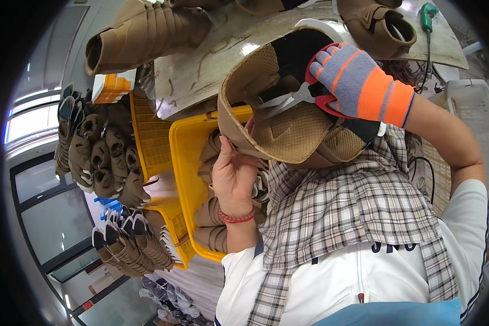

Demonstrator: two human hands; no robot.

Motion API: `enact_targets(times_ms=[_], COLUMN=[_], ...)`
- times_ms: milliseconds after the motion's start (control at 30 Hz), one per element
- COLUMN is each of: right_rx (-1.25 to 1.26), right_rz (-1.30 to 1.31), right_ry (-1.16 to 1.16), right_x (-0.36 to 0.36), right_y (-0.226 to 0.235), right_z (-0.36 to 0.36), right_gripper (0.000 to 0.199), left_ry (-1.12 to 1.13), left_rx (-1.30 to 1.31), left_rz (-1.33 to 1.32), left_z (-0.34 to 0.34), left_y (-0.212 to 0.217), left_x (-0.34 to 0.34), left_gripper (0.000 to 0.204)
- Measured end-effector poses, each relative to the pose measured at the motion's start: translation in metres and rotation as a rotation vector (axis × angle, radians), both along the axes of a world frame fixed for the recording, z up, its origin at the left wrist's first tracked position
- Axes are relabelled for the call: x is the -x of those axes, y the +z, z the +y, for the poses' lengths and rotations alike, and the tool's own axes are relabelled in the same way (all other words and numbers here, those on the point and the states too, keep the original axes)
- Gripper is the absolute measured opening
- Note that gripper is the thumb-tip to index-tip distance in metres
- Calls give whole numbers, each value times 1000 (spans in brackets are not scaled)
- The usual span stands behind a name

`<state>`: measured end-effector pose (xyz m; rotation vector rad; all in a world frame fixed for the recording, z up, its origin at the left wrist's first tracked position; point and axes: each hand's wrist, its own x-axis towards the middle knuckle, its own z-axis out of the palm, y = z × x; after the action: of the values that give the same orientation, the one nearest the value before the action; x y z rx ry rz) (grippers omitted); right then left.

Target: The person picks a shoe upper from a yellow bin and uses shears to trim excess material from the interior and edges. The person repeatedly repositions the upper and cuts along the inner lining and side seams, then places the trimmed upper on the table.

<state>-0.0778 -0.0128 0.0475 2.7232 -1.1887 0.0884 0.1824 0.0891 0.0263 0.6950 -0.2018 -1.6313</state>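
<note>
A yellow crate sits at centre; tan boot uppers pile at nine o'clock, a green tool at one o'clock.

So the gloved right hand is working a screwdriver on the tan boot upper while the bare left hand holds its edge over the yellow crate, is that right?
Not quite. The gloved right hand holds red-handled scissors, not a screwdriver, as the head view shows. The rest stands: the bare left hand holds the edge of the tan boot upper over the yellow crate.
</note>
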Motion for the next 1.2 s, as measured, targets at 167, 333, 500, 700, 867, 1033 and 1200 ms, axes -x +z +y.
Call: enact_targets(times_ms=[167, 333, 500, 700, 867, 1033, 1200], right_rx=[-34, -145, -368, -192, -238, -181, -50], right_rz=[-57, 27, -232, -169, -112, 4, -26], right_ry=[59, 15, -123, 13, 74, 9, 28], right_x=[-1, 0, 23, 52, 51, 51, 62], right_y=[-5, -4, -2, -13, -17, -21, -17], right_z=[-5, -8, -8, -7, -5, -7, -7], right_gripper=[36, 31, 27, 32, 35, 36, 34], left_ry=[30, 44, 35, 10, 49, 39, 27], left_rx=[-70, -87, -96, -79, -123, -102, -110], left_rz=[-16, 17, 32, 67, 48, 106, 79], left_z=[0, 0, 4, 3, 0, -1, 0], left_y=[-3, -10, -8, -14, -9, -11, -9], left_x=[6, 6, 7, 5, 11, 10, 10], left_gripper=[44, 44, 45, 45, 45, 45, 45])
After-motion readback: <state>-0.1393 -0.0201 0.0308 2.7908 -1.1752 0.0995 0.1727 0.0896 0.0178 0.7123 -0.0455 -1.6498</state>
